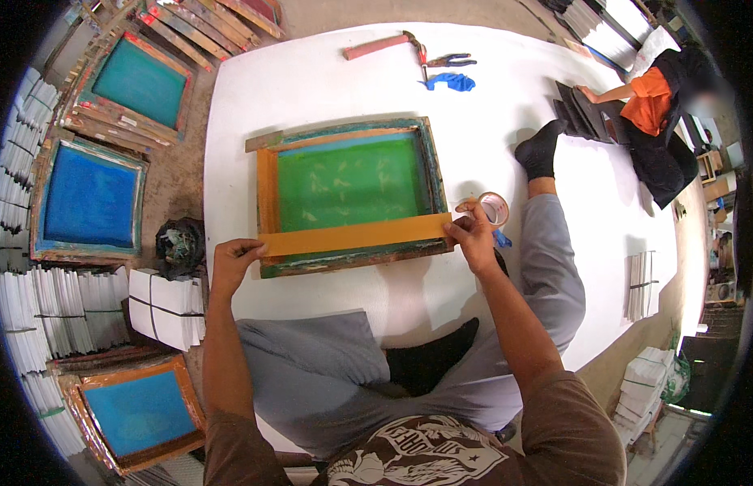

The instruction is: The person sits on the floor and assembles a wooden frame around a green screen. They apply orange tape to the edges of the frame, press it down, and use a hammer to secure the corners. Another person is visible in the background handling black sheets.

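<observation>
A screen printing frame (435,166) with green mesh (348,182) lies flat before me. Brown tape covers its left inner edge. Across the near edge stretches a strip of brown tape (356,238), pinched at its left end by my left hand (233,263). My right hand (472,240) grips the strip's other end by the frame's near right corner. A tape roll (494,210) stands just beyond that hand; whether the strip is still joined to it I cannot tell.
On the white work surface (255,89) lie a hammer (376,46), pliers (451,61) and a blue scrap (451,82). More screen frames (93,198) and tied paper stacks (164,308) line the left. At far right a person in orange (648,105) handles dark flat pieces (583,113).
</observation>
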Tool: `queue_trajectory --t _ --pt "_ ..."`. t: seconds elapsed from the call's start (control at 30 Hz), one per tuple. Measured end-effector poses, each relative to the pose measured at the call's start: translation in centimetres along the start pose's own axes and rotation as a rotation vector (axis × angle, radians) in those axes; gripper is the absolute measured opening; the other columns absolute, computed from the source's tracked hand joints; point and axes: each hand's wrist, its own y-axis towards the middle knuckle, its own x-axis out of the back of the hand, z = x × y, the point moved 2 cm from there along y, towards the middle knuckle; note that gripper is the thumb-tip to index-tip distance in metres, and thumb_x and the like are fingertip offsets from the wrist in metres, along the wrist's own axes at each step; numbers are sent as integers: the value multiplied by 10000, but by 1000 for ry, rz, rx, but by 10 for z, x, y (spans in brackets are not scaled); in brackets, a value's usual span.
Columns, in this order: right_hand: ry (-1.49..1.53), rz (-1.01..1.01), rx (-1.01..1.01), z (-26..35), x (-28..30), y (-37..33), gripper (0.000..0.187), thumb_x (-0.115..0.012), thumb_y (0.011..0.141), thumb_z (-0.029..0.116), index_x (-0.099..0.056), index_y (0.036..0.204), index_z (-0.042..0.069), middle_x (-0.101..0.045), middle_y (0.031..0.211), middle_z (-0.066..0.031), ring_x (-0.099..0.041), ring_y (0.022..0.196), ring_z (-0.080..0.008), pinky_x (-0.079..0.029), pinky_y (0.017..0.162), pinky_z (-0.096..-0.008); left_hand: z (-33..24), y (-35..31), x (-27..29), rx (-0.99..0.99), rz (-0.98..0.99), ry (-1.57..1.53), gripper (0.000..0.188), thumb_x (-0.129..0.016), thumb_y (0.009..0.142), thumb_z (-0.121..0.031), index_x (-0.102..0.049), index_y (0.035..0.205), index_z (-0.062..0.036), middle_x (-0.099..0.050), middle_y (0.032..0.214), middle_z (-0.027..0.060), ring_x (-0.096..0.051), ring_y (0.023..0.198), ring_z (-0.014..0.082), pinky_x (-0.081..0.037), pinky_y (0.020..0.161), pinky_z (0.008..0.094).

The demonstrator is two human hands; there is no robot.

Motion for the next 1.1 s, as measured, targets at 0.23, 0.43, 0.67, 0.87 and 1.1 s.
queue_trajectory --t 0.23,0.43,0.67,0.87,1.1 --pt "-225 59 63 -19 -2 6 178 -747 908 7 -639 1048 3 -694 914 -88 -680 795 -151 -558 682 -293 10 4 2 -57 23 158 265 -807 876 -136 -762 1048 61 -764 895 117 -697 821 149 -554 766 293" --pt "-532 124 -38 -14 -2 9 192 -753 883 -3 -719 1070 -29 -746 1018 -124 -701 910 -181 -573 792 -320 -3 6 4 -41 66 334 242 -786 897 -155 -764 1042 38 -760 941 154 -718 857 207 -559 782 325" --pt "-754 210 3 -1 5 19 171 -777 899 71 -738 1009 -54 -749 929 -98 -667 807 -128 -545 713 -288 -3 10 -1 -85 101 442 190 -781 886 -124 -771 1013 17 -749 916 167 -726 834 256 -560 768 354" --pt "-789 279 -66 14 -3 26 230 -726 894 94 -756 1091 -20 -758 1048 -196 -736 940 -304 -572 873 -385 -3 14 -7 -121 128 487 162 -780 860 -88 -777 985 16 -742 896 180 -723 816 280 -561 751 366" --pt "-782 320 -147 15 -4 28 215 -750 914 98 -736 1061 -59 -746 928 -132 -681 820 -155 -553 742 -311 -5 15 -8 -93 147 541 147 -759 861 -56 -778 993 8 -739 890 191 -715 810 308 -553 747 381"
